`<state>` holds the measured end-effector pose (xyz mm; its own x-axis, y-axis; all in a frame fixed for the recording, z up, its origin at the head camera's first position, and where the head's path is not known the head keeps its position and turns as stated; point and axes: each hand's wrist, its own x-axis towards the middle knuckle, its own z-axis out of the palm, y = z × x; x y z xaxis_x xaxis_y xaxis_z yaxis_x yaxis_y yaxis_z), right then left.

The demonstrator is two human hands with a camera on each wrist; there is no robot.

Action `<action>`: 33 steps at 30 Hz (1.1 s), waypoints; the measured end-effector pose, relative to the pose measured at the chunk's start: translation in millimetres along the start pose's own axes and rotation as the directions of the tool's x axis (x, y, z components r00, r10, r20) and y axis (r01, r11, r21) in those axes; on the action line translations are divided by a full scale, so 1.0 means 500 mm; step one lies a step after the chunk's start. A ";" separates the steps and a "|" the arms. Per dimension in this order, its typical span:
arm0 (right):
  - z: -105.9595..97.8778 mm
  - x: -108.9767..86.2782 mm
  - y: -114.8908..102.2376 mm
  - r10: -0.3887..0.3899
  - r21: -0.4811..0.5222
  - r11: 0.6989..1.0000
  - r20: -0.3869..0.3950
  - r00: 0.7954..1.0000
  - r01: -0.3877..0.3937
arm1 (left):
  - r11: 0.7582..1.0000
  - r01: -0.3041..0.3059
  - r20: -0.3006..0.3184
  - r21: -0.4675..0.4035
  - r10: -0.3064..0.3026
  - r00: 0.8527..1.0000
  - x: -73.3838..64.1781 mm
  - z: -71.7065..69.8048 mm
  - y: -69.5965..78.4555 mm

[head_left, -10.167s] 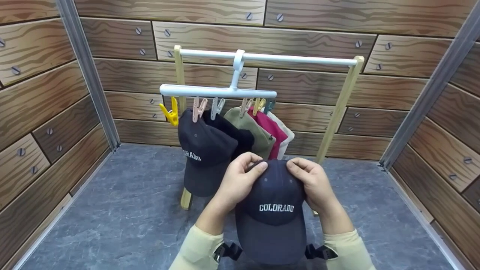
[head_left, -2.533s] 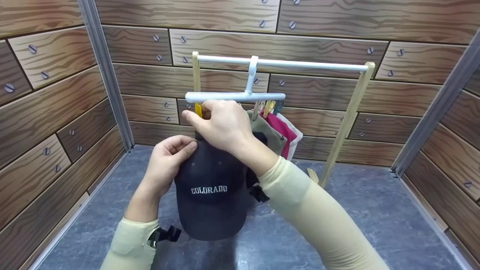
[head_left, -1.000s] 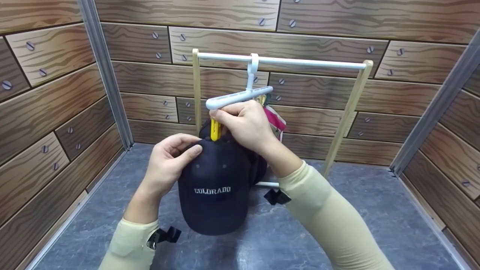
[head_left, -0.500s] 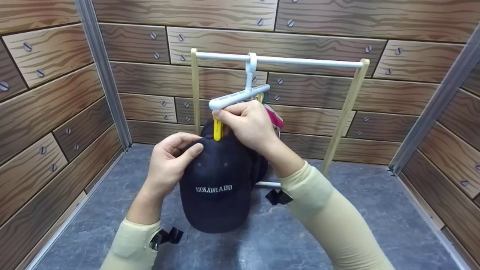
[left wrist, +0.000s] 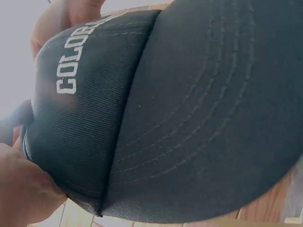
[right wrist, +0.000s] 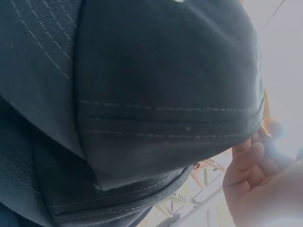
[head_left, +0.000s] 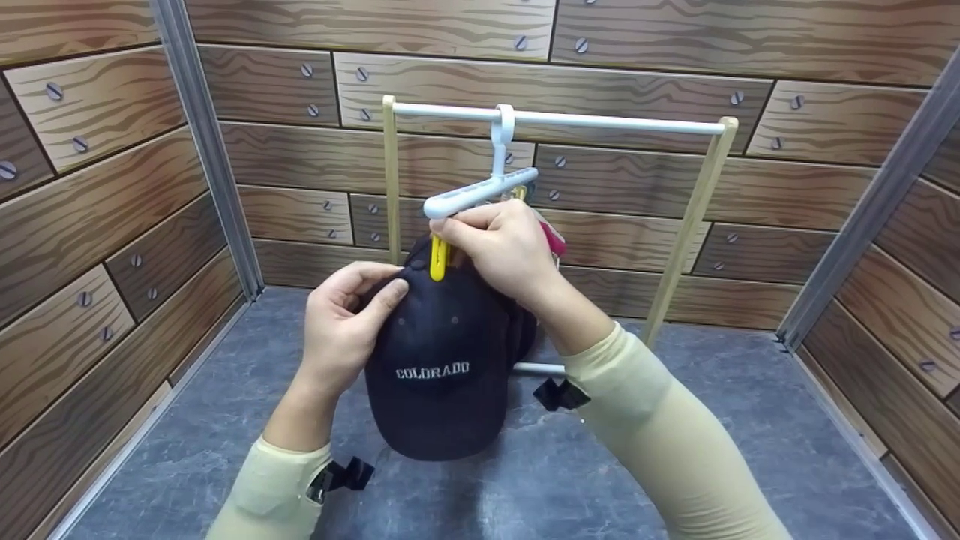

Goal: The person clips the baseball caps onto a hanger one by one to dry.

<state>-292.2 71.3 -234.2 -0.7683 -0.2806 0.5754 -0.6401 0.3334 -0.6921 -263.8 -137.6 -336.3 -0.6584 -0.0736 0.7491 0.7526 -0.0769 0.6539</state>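
Note:
A dark navy baseball cap (head_left: 437, 330) with white COLORADO lettering hangs brim down below the near end of a pale blue clip hanger (head_left: 480, 193). My left hand (head_left: 341, 322) pinches the cap's upper left edge between thumb and fingers. My right hand (head_left: 510, 247) pinches a yellow clothespin (head_left: 438, 259) under the hanger's end, and its tip overlaps the crown's top edge. In the left wrist view the cap's brim (left wrist: 203, 118) fills much of the frame. The right wrist view shows the cap's side (right wrist: 165, 71) with my right fingers (right wrist: 248, 158) at its top edge.
Other caps hang behind, mostly hidden; a magenta one (head_left: 553, 238) peeks out past the right hand. The hanger hooks over the white rail (head_left: 615, 121) of a wooden-legged rack (head_left: 690, 232). Wood-patterned walls surround the grey floor (head_left: 637, 465).
Earlier both hands held the cap before the hanger. Since then it came to the hanger's left end, my right hand grasped the yellow clothespin, and the hanger swung round. Lately the cap shifted slightly right and up.

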 end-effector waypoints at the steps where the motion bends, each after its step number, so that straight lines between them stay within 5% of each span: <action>1: 0.001 -0.001 0.000 0.003 0.004 1.000 -0.004 1.000 -0.003 | 1.000 -0.002 -0.013 0.000 0.002 1.000 0.000 0.002 0.000; 17: 0.004 -0.006 0.007 0.011 0.057 0.998 0.039 0.999 -0.013 | 1.000 0.020 -0.062 -0.002 -0.020 0.998 -0.002 0.013 -0.002; 33: -0.003 -0.030 0.048 -0.072 0.109 0.992 0.076 0.995 0.064 | 0.999 0.041 -0.013 0.019 -0.040 0.999 -0.014 0.008 -0.003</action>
<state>-296.2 85.0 -259.0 -0.7175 -0.3712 0.5894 -0.6839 0.2150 -0.6971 -260.2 -133.0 -342.0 -0.6883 -0.0834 0.7206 0.7253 -0.0610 0.6857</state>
